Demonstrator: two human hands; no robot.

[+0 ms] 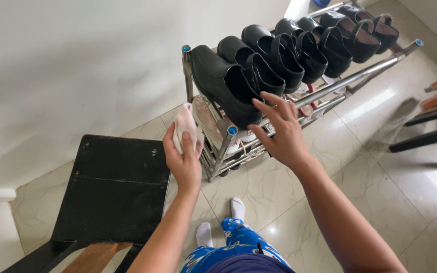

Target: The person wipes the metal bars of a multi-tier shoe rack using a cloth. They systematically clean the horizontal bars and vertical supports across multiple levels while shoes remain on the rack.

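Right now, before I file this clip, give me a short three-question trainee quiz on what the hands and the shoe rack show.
1. True or false: the left hand holds a white cloth.
2. Which is nearest the right hand? A) black stool B) nearest black shoe on the metal rack C) tiled floor
3. Fill in: the shoes on the rack's top tier are all ____ in colour.

Key: 1 true; 2 B; 3 black.
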